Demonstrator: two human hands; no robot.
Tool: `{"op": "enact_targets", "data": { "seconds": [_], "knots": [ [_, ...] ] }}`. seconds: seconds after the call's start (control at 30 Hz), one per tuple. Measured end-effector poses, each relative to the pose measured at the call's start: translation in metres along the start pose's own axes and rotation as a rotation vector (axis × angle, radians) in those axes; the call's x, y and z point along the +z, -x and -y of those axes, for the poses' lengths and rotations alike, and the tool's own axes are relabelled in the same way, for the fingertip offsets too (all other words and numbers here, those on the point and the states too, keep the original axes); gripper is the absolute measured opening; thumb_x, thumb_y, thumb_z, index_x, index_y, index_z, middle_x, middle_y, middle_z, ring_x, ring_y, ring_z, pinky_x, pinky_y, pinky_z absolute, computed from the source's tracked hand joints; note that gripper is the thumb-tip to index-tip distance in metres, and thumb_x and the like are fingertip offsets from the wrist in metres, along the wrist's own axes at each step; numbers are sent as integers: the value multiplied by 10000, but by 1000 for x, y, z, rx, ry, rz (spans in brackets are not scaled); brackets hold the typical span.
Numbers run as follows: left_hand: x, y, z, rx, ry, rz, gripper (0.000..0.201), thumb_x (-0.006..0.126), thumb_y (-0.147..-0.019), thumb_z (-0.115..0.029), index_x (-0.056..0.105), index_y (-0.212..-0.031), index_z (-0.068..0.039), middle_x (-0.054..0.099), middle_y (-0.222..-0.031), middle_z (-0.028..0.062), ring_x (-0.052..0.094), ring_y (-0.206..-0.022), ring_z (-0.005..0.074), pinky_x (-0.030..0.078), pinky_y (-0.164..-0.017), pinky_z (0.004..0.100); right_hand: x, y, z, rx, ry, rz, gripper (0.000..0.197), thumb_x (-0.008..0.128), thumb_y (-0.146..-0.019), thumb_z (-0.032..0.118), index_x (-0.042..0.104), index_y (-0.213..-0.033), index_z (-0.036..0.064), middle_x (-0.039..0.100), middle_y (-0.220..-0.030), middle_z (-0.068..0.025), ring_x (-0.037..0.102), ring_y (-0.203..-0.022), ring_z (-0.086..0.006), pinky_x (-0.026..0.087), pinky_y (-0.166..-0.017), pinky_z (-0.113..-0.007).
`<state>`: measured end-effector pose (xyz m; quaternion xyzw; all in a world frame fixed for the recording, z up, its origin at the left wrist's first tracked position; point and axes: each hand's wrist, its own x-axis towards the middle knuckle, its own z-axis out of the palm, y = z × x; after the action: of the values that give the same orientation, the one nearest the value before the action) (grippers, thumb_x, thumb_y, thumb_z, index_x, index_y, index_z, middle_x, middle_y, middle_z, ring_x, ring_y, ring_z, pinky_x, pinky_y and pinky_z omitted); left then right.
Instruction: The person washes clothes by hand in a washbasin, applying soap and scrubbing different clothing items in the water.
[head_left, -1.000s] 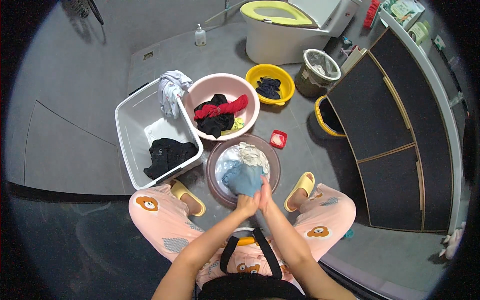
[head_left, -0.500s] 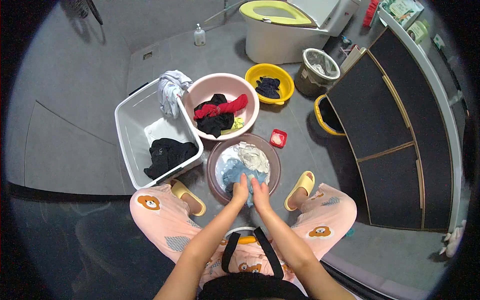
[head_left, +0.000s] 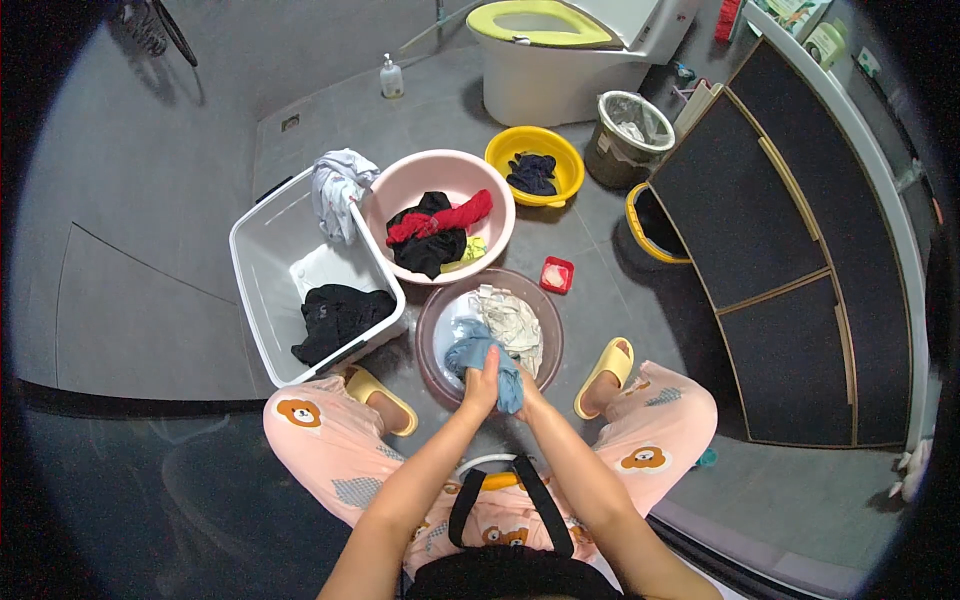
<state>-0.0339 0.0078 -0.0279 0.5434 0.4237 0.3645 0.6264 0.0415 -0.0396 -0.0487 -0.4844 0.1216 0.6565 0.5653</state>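
A brownish translucent basin [head_left: 428,335] stands on the floor between my feet. Both hands are over its near side, close together on a wet-looking light blue cloth garment [head_left: 472,347]. My left hand [head_left: 483,384] is closed round the garment with the thumb on top. Part of the cloth covers the fingers of my right hand [head_left: 534,399], which grips the same bunch from the other side. A cream-white garment [head_left: 512,322] lies crumpled in the basin, beside the blue one, with whitish water to its left.
Around the basin stand a white tub [head_left: 262,300] with black clothing, a pink basin [head_left: 400,172] with black and red clothes, and a yellow basin [head_left: 572,165] holding dark cloth. A red soap dish [head_left: 557,275] sits right of them. Beyond are a toilet [head_left: 530,85], trash bin [head_left: 610,160] and dark cabinet [head_left: 760,220].
The blue garment is bunched up higher between my hands, and a fold now covers part of my right hand. My right hand has shifted slightly right and nearer to me.
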Motion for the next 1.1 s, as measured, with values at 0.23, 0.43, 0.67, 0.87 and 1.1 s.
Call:
{"op": "enact_targets", "data": {
  "seconds": [0.23, 0.43, 0.67, 0.87, 1.1],
  "knots": [
    [-17, -27, 67, -327, 156, -273, 556, 364, -873, -431, 570, -734, 65, 575, -654, 146, 537, -598, 223, 409, -594, 342, 38, 40, -4, -211, 654, -98, 592, 457, -813, 475, 405, -1165, 2, 523, -1052, -110, 524, -901, -190, 403, -780, -282],
    [16, -4, 24, -159, -49, -24, 272, 406, -860, -163, 551, -937, 54, 592, -856, 194, 565, -803, 252, 411, -731, 345, 16, 18, 9, -416, 202, -138, 600, 593, -758, 369, 376, -1177, -2, 500, -1074, -121, 505, -933, -193, 405, -798, -306],
    [-3, 4, 21, -395, 643, -88, 247, 496, -750, -109, 549, -951, 25, 582, -930, 92, 564, -836, 216, 433, -768, 319, -9, -18, 41, -338, -252, -243, 310, 580, -651, 96, 509, -947, 38, 544, -855, -74, 550, -771, -211, 463, -689, -355],
    [-50, -37, -1, -442, -1085, 376, 399, 547, -749, -271, 512, -1018, 22, 578, -901, 202, 571, -809, 347, 452, -734, 374, -36, -20, 70, -343, -287, 95, 227, 548, -670, 124, 516, -886, 61, 546, -853, -53, 529, -830, -211, 415, -793, -342],
    [-29, -60, 8, 491, -500, 24, 430, 562, -755, -375, 549, -937, 15, 527, -1021, 186, 494, -1002, 286, 387, -828, 336, -12, 11, 71, -284, -250, 299, 330, 569, -747, 143, 500, -1056, 48, 556, -1004, -86, 529, -943, -228, 404, -845, -383]
  ]
}}
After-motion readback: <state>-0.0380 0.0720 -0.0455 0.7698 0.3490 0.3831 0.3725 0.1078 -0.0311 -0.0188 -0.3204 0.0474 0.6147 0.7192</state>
